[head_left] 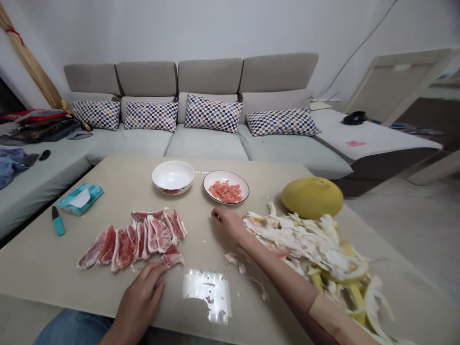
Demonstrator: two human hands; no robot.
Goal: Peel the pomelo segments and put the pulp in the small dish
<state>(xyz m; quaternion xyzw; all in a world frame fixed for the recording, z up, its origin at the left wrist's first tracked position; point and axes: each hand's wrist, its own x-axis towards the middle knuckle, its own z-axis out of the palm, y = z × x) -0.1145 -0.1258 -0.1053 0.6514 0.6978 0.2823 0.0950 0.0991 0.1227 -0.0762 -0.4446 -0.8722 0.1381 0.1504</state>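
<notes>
My left hand (pixel 142 292) rests near the table's front edge, fingers loosely extended, their tips at the end of a peeled pink pomelo segment (pixel 172 258). Just behind that piece lies a row of more pomelo segments (pixel 143 237) with white membrane on them. Over the middle of the table, my right hand (pixel 228 223) has its fingers curled into a pinch; whatever is between them is too small to make out. Beyond it stands a white dark-rimmed plate (pixel 209 192) holding small bits of pink pomelo flesh (pixel 226 191).
A white bowl (pixel 173 176) sits left of the plate. Peel and pith scraps (pixel 305 244) are heaped beneath and beside my right forearm, with a whole pomelo (pixel 312 197) behind. At left lie a teal-handled knife (pixel 58 223) and a tissue pack (pixel 81 198). A sofa (pixel 204 141) lines the far side.
</notes>
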